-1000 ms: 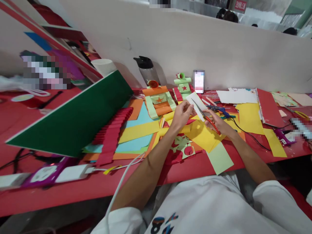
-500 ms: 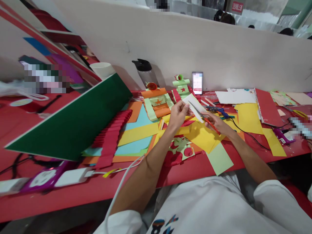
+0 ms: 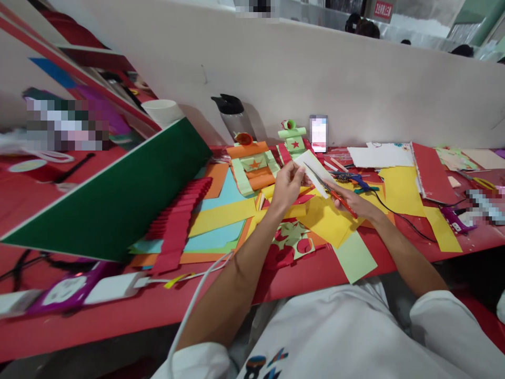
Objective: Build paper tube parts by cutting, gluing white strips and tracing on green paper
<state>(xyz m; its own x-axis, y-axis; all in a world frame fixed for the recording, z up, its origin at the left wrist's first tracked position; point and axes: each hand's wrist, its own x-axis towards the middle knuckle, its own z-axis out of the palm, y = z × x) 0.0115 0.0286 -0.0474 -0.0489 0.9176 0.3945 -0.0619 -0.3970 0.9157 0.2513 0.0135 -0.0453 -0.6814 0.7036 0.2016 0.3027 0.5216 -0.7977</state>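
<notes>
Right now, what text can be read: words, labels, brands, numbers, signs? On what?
None reads with certainty.
Red sign, background: white characters, too small to read.
Smartphone screen: pixelated, unreadable.
White T-shirt: colored print, cut off at frame edge, no legible word.

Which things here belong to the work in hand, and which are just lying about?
In hand:
- white paper, held by the left hand
- red-handled scissors, held by the right hand

Apparently just lying about:
- phone
- bottle
- green board
</notes>
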